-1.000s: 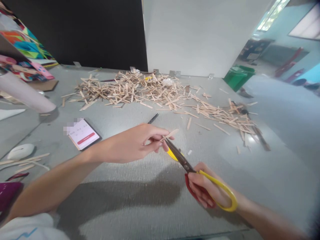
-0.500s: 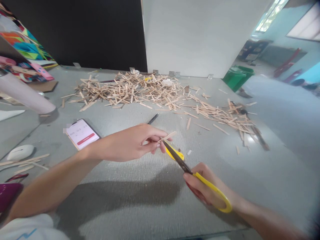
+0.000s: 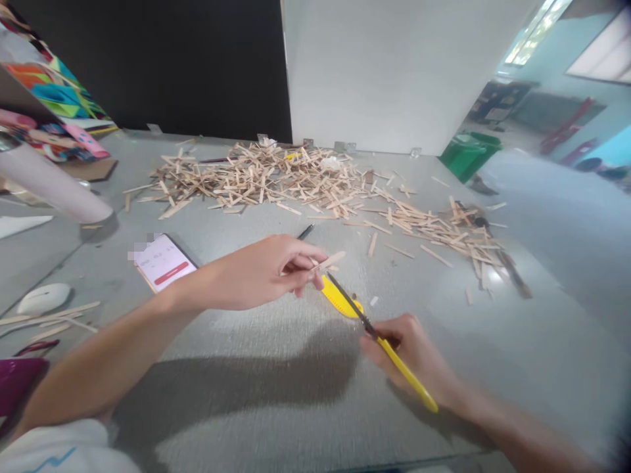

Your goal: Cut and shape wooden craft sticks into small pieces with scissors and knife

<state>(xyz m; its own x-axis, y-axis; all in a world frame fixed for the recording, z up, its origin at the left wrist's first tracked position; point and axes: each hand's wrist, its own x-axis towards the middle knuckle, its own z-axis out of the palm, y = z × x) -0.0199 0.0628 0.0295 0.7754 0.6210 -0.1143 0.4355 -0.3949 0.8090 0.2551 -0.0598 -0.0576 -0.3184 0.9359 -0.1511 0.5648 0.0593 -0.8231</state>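
The left hand [image 3: 266, 272] reaches in from about eight o'clock and pinches a short wooden stick [image 3: 329, 261] between thumb and fingertips, the other fingers curled loosely under it. The stick juts out toward two o'clock past the fingers, probably so the blades can get at its free end. It is flat, pale and thin, with a rounded tip, like a craft stick.

Just right of it, the scissors [image 3: 367, 322] angle up from five o'clock, their dark narrow blades closed or nearly so and meeting the stick at the fingertips. The right hand [image 3: 411, 355] is wrapped tight around the glossy yellow plastic handles, squeezed shut. A yellow object [image 3: 340, 299] lies on the table under the blades; what it is cannot be told.

The grey table [image 3: 256, 407] has a fine, brushed-looking grain. On it, going left to right: a smooth white mouse [image 3: 42, 297] at nine o'clock, a phone [image 3: 162, 261] with a lit screen at ten, a dark pen [image 3: 305, 231] just beyond the left hand, and from eleven to two o'clock a wide pile of sticks [image 3: 276, 176] — rough-cut, splintery, tumbled every way. A green bin [image 3: 468, 152] stands past the table's far right edge.
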